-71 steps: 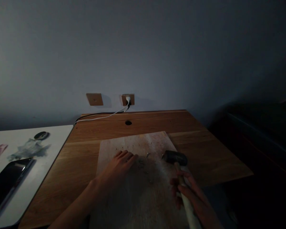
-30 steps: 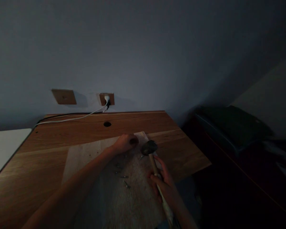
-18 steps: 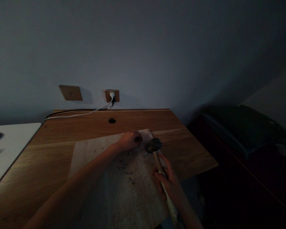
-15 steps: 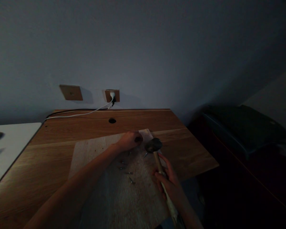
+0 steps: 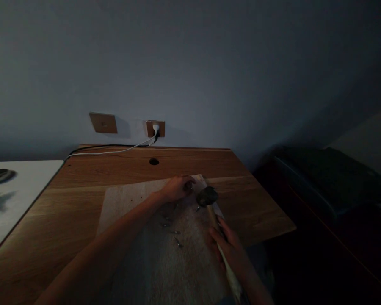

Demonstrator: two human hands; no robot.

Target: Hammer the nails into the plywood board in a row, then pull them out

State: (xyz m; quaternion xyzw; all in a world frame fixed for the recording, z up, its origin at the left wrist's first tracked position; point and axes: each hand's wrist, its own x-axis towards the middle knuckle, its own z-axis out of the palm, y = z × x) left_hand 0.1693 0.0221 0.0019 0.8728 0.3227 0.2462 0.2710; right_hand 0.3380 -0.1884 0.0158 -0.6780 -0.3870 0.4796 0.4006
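My right hand (image 5: 230, 245) is wrapped round the wooden handle of a hammer (image 5: 207, 196). Its dark metal head hovers over the right side of a pale wooden board (image 5: 152, 262). Near the board's far right corner, my left hand (image 5: 179, 187) has its fingers curled together; whatever is between the fingertips is too dark and small to make out. Several small metal screws or nails (image 5: 178, 242) lie scattered on the board below the left hand. Another small metal piece (image 5: 197, 208) shows just under the hammer head.
The board lies on a brown wooden desk (image 5: 257, 203) against a grey wall. At the back, a white and a black cable run from a wall socket (image 5: 155, 128). A white surface (image 5: 22, 186) adjoins on the left. A dark bulky object (image 5: 336, 182) is at the right.
The view has shifted slightly, moving everything a little right. The hammer head has turned a little in my right hand. My left hand stays near the board's far corner.
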